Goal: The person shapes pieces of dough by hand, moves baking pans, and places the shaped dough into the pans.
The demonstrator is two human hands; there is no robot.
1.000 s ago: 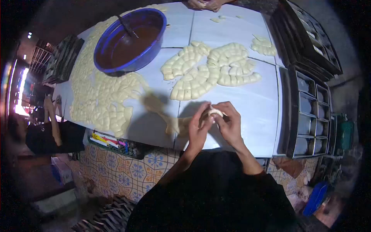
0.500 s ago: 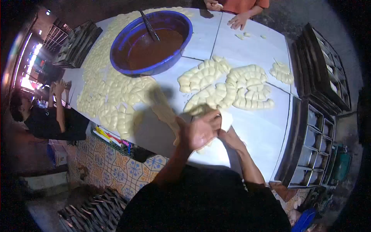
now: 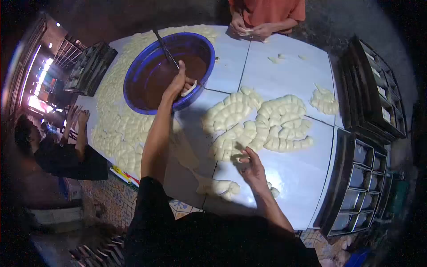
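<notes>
One dough strip (image 3: 189,89), head view: pinched in left grip (image 3: 179,84), over the tub's (image 3: 129,95) near-right rim. Tub sits toward the surface's (image 3: 302,175) far-left corner. Right grip (image 3: 252,168) half spread, above surface, just beside dough rows (image 3: 279,113). Dough lump (image 3: 227,188) by near edge; trays (image 3: 342,187) along right edge.

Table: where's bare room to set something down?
Widest: the white patch between the right hand, dough rows and tins. A second lies between the dough rows and the scraps. Crowded: the left end, with bowl, left hand and spread dough.
</notes>
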